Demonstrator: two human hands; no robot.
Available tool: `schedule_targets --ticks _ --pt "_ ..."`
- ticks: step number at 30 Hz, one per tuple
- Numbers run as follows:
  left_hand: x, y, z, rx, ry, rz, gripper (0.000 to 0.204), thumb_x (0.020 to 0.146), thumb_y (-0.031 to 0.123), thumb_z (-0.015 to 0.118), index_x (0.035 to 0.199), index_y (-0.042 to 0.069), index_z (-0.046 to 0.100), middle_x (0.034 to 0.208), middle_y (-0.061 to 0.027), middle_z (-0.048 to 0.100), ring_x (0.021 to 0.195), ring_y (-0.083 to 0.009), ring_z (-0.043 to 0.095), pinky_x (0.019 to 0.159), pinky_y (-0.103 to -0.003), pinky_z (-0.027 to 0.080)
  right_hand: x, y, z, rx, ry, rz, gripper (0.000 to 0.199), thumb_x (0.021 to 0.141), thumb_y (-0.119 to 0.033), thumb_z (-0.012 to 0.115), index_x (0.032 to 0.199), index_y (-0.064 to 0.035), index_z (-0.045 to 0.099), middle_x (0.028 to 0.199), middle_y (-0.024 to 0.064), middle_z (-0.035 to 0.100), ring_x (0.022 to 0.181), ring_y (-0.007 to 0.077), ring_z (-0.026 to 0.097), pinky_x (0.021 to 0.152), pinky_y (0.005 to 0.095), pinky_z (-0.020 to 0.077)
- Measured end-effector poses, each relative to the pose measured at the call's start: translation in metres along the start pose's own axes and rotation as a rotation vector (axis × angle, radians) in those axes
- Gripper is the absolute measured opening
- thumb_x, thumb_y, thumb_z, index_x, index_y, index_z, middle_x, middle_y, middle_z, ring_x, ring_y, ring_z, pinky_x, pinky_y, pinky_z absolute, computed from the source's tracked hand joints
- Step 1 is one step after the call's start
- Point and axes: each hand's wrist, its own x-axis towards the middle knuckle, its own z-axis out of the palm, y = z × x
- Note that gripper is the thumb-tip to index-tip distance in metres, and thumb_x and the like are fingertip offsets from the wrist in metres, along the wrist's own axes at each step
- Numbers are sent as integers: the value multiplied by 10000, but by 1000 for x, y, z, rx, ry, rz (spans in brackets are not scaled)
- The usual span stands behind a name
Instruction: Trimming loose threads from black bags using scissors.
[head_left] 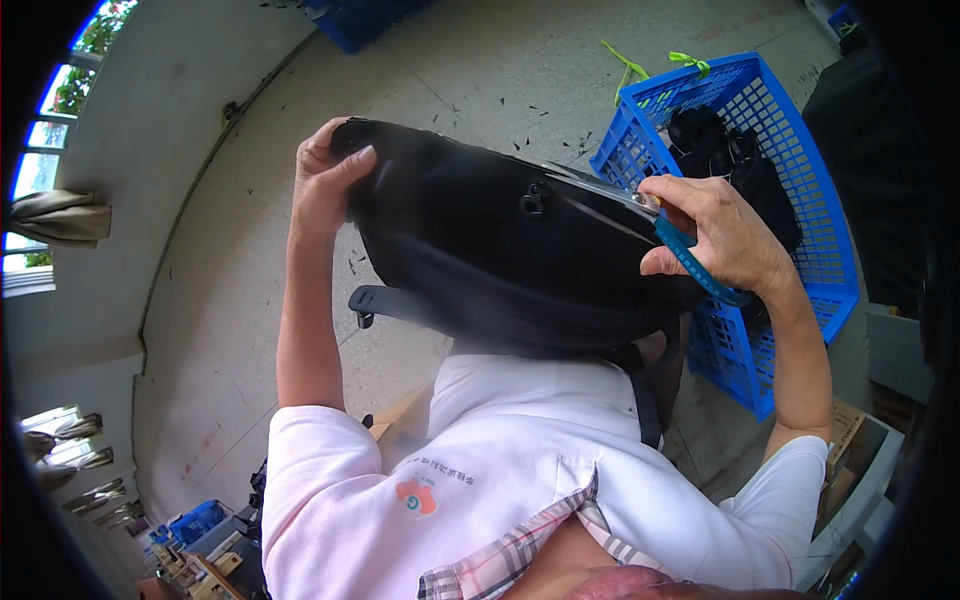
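Note:
A black fabric bag (450, 215) lies across my lap, with a small dark ring or pull near its upper edge. A black strap with a plastic buckle end (375, 302) sticks out at its left side. My left hand (328, 180) grips the bag's upper left corner, thumb on the near face. In my right hand (735, 235) is a pair of scissors (688, 258) with teal handles. Their blades are spread and point left, one along the bag's upper edge, the other in front of its face. Whether they touch the fabric I cannot tell.
To the right stands a blue plastic crate (835, 230) with black fabric items (760, 180) inside and green ties on its rim. Small dark scraps lie scattered on the floor (430, 65). Another blue container (350, 25) is at the far edge. Cartons (845, 430) sit at lower right.

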Motion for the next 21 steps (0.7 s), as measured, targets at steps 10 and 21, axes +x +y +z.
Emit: schedule_targets --ticks 10,21 --pt "-6 2 0 115 27 -12 239 699 51 691 912 10 592 793 -7 597 737 -93 549 713 -215 437 4 -7 3 5 76 13 571 614 -526 698 821 -10 567 530 30 431 469 119 417 449 247 335" --pt "-15 11 11 79 4 88 283 699 67 704 966 46 613 875 -28 622 823 -117 575 786 -238 444 -2 -9 16 450 156 128 691 569 -427 782 1069 -17 539 685 -10 489 604 65 442 543 207 379"
